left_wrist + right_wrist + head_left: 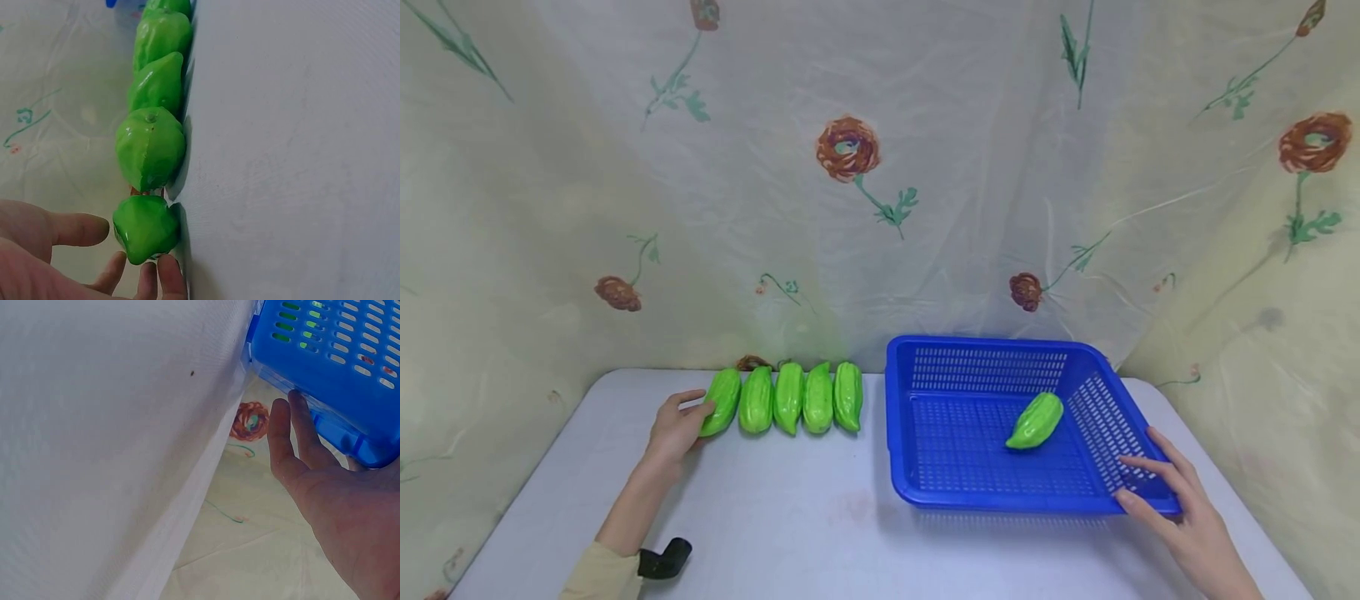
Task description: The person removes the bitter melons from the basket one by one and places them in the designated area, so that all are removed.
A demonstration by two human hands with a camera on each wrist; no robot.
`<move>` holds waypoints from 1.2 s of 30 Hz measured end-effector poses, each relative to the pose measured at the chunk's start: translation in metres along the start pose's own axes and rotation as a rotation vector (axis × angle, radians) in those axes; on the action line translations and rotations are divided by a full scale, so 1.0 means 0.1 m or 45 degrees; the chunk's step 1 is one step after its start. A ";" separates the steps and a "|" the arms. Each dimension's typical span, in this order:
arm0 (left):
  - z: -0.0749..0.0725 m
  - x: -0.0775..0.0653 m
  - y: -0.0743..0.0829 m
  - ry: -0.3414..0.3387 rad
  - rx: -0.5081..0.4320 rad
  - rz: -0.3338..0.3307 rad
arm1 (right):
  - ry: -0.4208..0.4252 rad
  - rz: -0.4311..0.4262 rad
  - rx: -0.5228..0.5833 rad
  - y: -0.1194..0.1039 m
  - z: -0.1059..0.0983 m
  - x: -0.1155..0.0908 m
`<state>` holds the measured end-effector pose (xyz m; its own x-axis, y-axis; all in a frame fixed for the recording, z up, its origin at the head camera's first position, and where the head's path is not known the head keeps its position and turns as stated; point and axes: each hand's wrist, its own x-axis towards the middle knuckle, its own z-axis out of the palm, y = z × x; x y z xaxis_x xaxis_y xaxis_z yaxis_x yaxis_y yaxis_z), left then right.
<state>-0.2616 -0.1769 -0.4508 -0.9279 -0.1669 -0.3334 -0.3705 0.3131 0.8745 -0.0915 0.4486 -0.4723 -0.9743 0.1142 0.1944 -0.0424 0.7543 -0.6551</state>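
Several shiny green ribbed gourds with pointed tips stand in a row at the table's back left. My left hand (676, 427) is at the leftmost gourd (722, 403), its fingertips right at the gourd's outer side. In the left wrist view a narrow gap shows between one fingertip and this gourd (146, 227), and the other fingers (170, 275) lie along its near end. My right hand (1187, 508) is at the near right corner of a blue plastic basket (1000, 502), its fairly straight fingers touching the rim. One more green gourd (1036, 421) lies inside the basket.
A white cloth covers the table (767, 517). Behind and beside it hangs a flowered curtain (970, 167). The other gourds, such as the one at the row's right end (848, 397), stand left of the basket. A black strap (664, 559) is on my left wrist.
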 end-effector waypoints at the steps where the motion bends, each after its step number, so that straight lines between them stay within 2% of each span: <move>1: 0.00 0.00 0.00 0.001 0.003 -0.001 | 0.006 -0.006 0.005 0.00 0.01 0.00; 9: -0.02 0.00 -0.01 -0.021 0.024 0.021 | 0.016 -0.012 0.024 0.02 0.01 0.00; 18: -0.02 0.02 -0.02 -0.045 -0.009 0.026 | 0.025 -0.022 -0.009 0.03 0.01 0.00; 24: -0.02 0.02 -0.03 -0.058 -0.040 0.027 | 0.022 -0.019 0.050 0.03 0.02 0.00; 28: -0.02 0.02 -0.04 -0.054 -0.056 0.028 | 0.026 -0.030 0.082 0.03 0.01 0.00; 36: -0.03 0.00 -0.05 -0.027 -0.081 0.021 | 0.043 -0.052 0.025 0.02 0.03 -0.01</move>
<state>-0.2596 -0.1810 -0.4548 -0.9348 -0.1420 -0.3257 -0.3525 0.2554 0.9003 -0.0916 0.4483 -0.4758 -0.9636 0.1054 0.2458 -0.0868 0.7461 -0.6602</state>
